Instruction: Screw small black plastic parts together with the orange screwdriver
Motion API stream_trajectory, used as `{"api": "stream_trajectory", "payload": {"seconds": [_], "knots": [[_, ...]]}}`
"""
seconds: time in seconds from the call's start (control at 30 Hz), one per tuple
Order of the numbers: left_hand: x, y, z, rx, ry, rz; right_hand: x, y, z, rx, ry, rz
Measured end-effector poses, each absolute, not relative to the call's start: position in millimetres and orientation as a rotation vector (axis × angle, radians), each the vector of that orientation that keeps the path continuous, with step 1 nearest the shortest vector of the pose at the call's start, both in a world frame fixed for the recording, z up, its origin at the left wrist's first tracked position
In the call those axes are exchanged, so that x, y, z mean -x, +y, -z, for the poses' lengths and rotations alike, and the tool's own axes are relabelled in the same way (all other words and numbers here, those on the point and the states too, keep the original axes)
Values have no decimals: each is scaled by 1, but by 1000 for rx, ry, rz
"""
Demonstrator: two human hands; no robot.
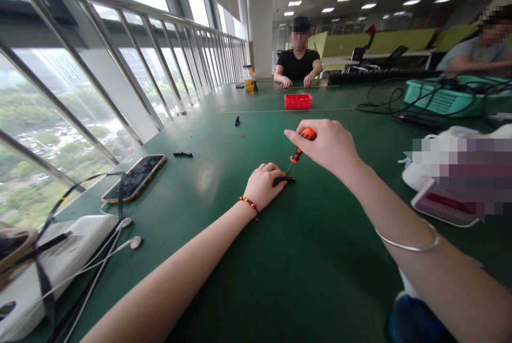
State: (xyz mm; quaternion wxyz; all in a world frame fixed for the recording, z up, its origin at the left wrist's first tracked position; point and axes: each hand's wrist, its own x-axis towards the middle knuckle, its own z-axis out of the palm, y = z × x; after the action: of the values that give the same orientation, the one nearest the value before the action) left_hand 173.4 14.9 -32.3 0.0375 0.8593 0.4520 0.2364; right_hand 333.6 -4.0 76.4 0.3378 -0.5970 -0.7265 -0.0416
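Observation:
My right hand (332, 145) is closed around the orange and black handle of a screwdriver (297, 154). The screwdriver leans, its thin shaft pointing down to a small black part (290, 179) on the green table (224, 241). My left hand (264, 185) pinches that black part and presses it against the tabletop, its fingers covering the left end. Whether the tip sits in a screw is too small to tell.
Two small black pieces, one nearer (183, 154) and one farther (237, 120), lie to the left. A red tray (298, 101) stands ahead, before a seated person. A phone (135, 177) and earphones (135, 242) are at left; a teal basket (436, 98) with cables is at right.

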Motion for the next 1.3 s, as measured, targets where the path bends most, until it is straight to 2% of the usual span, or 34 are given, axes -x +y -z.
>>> {"api": "stream_trajectory", "payload": {"seconds": [1.3], "knots": [[-174, 14, 31, -2638, 1392, -713, -328, -10, -79, 1545, -1923, 98]]}}
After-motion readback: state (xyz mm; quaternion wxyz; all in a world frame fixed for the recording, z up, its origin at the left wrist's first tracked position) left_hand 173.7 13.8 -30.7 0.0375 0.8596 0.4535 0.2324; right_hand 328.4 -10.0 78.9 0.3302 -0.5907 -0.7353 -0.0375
